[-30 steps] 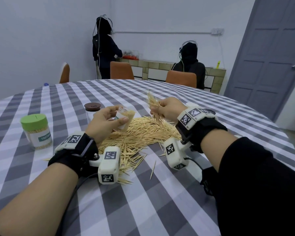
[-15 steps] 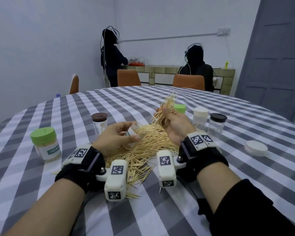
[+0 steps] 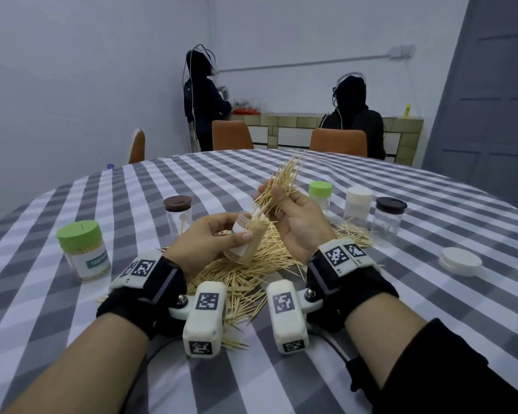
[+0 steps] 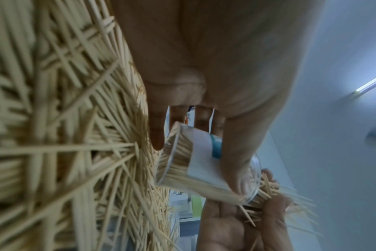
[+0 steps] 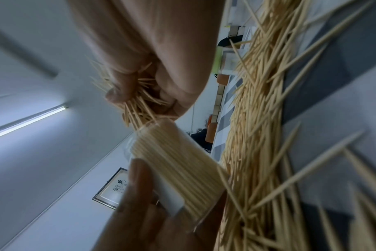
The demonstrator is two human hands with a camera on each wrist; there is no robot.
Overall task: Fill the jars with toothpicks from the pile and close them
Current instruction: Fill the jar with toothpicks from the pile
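Note:
My left hand (image 3: pixel 216 237) grips a clear open jar (image 3: pixel 245 243), tilted over the pile and packed with toothpicks; its white label (image 4: pixel 202 152) shows in the left wrist view. My right hand (image 3: pixel 293 216) pinches a bundle of toothpicks (image 3: pixel 281 183) whose lower ends reach into the jar's mouth (image 5: pixel 148 125), while the upper ends fan up and away. The toothpick pile (image 3: pixel 251 270) spreads on the checked tablecloth under both hands. A loose white lid (image 3: pixel 460 260) lies at the right.
A full green-lidded jar (image 3: pixel 83 249) stands at left. Behind the hands stand a brown-lidded jar (image 3: pixel 178 213), a green-lidded one (image 3: pixel 320 194), a white-lidded one (image 3: pixel 358 206) and a dark-lidded one (image 3: pixel 389 216). Orange chairs and two people are beyond the round table (image 3: pixel 431 294).
My right hand lifted the bundle off the pile and brought its lower ends to the jar's mouth. The head view dropped, so more jars and the white lid came into sight.

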